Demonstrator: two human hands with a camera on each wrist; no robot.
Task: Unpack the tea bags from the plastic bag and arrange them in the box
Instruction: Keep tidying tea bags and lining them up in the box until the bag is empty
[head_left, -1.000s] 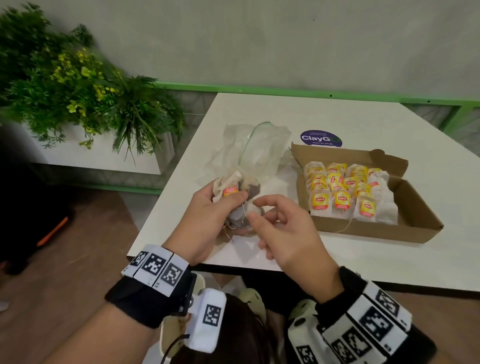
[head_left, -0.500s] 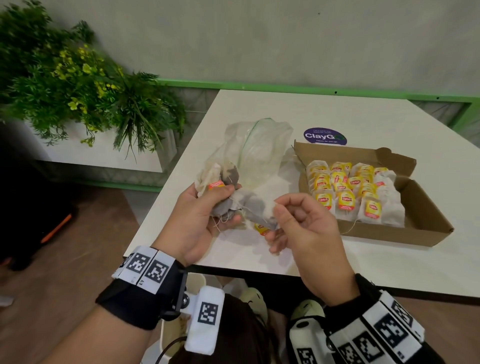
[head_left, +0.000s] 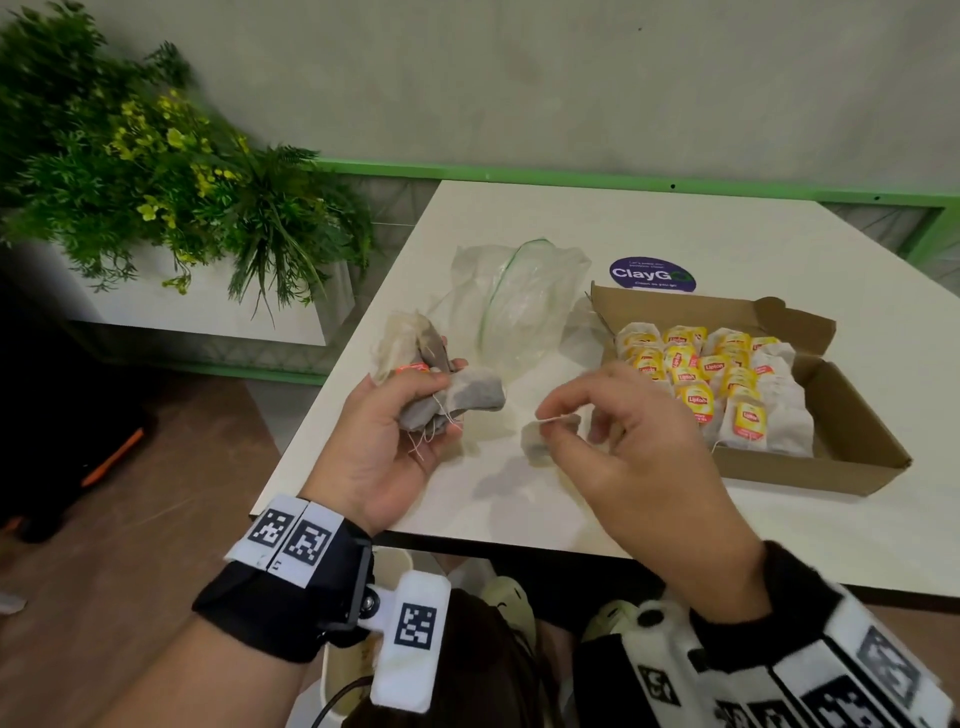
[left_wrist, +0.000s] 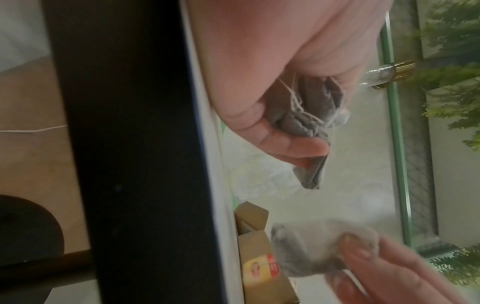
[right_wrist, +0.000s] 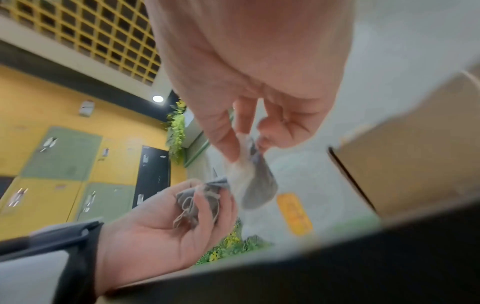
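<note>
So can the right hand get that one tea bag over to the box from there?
Probably yes: the right hand pinches a tea bag just beside the box, whose top is open, with nothing between.

A crumpled clear plastic bag with a green zip edge (head_left: 514, 306) lies slack on the white surface (head_left: 675, 228), just left of an open brown cardboard box (head_left: 841, 447) holding rows of white paper tea bags with yellow tags (head_left: 717, 379). More grey-white tea bags (head_left: 457, 400) are bunched in the left hand (head_left: 379, 447); one single tea bag (head_left: 545, 439) hangs pinched from the right hand (head_left: 639, 447).

Soft even light, blurred wrist views
</note>
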